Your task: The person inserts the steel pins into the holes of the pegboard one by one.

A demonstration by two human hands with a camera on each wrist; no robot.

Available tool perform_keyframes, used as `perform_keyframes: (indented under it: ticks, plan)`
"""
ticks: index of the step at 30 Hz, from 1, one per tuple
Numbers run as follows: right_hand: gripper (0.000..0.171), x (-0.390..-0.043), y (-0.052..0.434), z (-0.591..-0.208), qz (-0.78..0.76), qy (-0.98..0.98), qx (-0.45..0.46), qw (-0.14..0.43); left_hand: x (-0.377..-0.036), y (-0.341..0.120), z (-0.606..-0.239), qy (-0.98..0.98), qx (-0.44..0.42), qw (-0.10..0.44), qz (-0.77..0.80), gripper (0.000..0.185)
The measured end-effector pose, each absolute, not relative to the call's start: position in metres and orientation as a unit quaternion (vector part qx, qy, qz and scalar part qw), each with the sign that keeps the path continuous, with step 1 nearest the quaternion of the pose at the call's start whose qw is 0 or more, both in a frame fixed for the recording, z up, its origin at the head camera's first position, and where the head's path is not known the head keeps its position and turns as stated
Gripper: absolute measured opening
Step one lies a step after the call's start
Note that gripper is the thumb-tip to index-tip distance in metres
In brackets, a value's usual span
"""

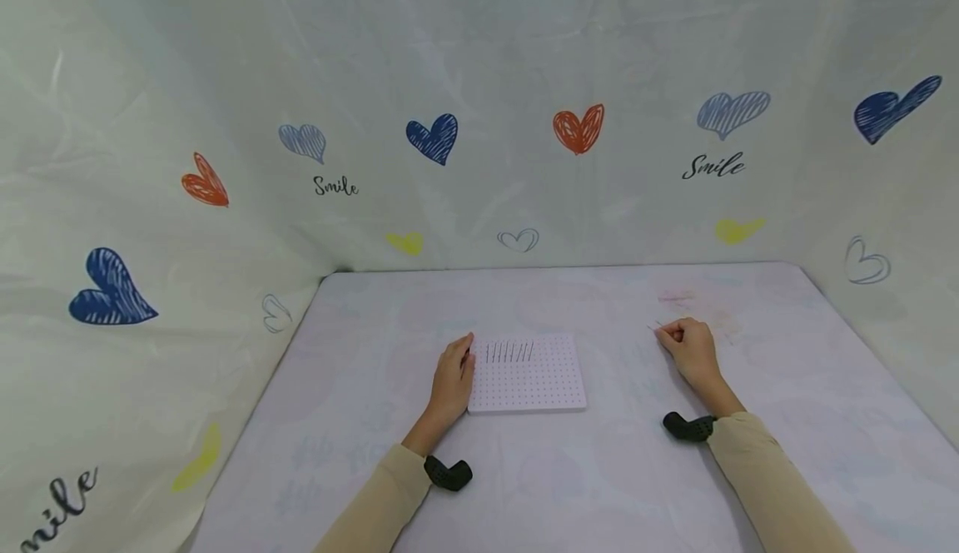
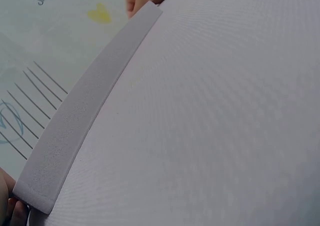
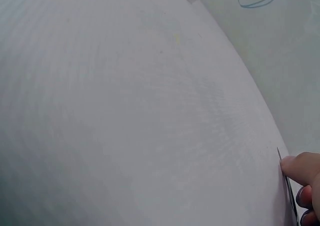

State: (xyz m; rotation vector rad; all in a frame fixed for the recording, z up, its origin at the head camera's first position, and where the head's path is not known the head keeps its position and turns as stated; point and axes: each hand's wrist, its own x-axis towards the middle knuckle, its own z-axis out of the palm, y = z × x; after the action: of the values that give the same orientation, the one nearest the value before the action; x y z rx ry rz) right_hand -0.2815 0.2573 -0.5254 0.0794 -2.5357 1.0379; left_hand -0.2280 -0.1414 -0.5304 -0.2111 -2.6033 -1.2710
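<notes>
A white foam board (image 1: pixel 528 376) dotted with holes lies flat on the table, and several thin needles (image 1: pixel 509 352) stand upright in a row along its far edge. My left hand (image 1: pixel 453 382) rests against the board's left side; in the left wrist view the board's edge (image 2: pixel 75 126) and the needles (image 2: pixel 30 110) show. My right hand (image 1: pixel 691 349) sits on the table to the right of the board, its fingers curled, and pinches a thin needle (image 3: pixel 286 178) whose tip points away.
The pale table (image 1: pixel 614 470) is walled on three sides by a white sheet (image 1: pixel 479 120) printed with hearts and "Smile". Faint pinkish marks (image 1: pixel 678 296) lie on the table beyond my right hand. Black wrist mounts (image 1: pixel 449 474) sit at both cuffs.
</notes>
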Motion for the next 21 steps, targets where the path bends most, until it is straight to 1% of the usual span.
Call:
perform_keyframes:
  ticks: [14,21]
  plan:
    - [0.013,-0.2808,0.2586,-0.525,0.373,-0.904,0.047,0.201,-0.2264,-0.1414,-0.5294,-0.891,-0.077,0.122,-0.43,0.041]
    - [0.014,-0.2788,0.2581,-0.5243,0.37,-0.906,0.037,0.203,-0.226,-0.1416,-0.5291,-0.891,-0.078,0.119,-0.432,0.042]
